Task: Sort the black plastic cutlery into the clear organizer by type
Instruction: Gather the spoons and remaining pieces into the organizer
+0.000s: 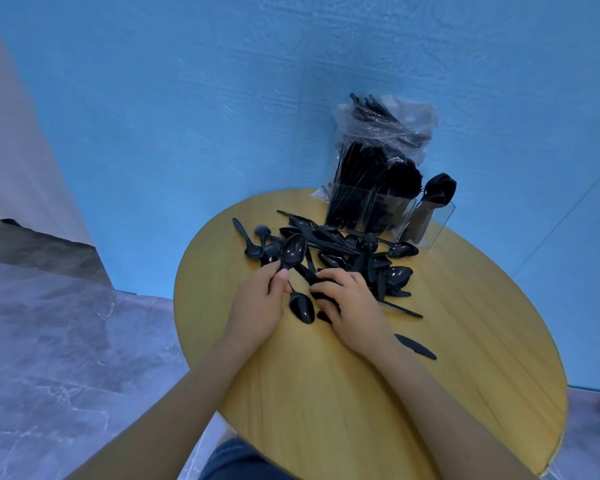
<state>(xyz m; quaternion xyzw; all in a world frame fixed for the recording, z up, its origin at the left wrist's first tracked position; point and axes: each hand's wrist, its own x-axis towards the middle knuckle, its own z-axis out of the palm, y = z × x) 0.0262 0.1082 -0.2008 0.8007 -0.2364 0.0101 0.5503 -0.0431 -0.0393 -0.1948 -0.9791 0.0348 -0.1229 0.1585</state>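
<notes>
A heap of black plastic cutlery (347, 252) lies on the round wooden table (447, 341). My left hand (257, 306) pinches the handle of a black spoon (292, 251), bowl raised above the heap. My right hand (350, 306) has its fingers curled round black cutlery (309, 271) at the heap's near edge; I cannot tell which type. Another spoon (302, 308) lies between my hands. The clear organizer (388, 209) stands at the table's far edge, its compartments packed with upright black cutlery, spoons (440, 188) in the rightmost one.
A clear plastic bag (385, 123) holding more black cutlery sits behind and above the organizer, against the blue wall. A lone black knife (416, 346) lies right of my right wrist. Grey floor shows left of the table.
</notes>
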